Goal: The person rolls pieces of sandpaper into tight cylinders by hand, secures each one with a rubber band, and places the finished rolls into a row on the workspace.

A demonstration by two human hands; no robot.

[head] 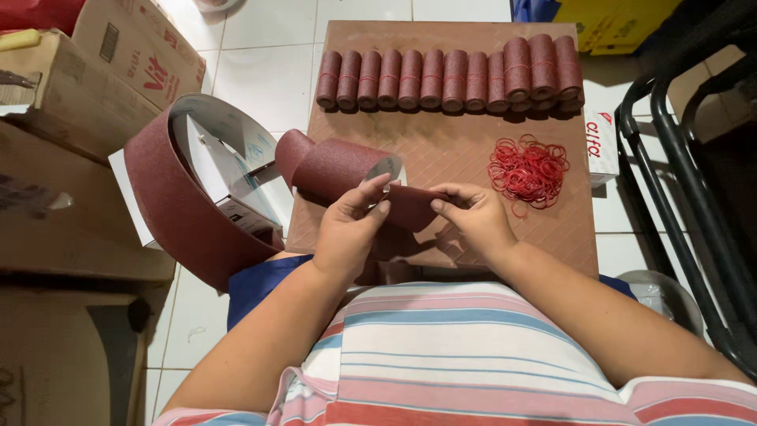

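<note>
While hands point(355, 229) grip: perhaps thirteen rolls point(441, 79)

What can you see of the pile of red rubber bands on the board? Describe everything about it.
The pile of red rubber bands is a loose, tangled heap of thin bright red loops, seemingly rubber. It lies on the brown board, right of centre, below the row of rolled strips. A few loops stray from its lower edge, close to the right hand. Neither hand touches it.
</note>
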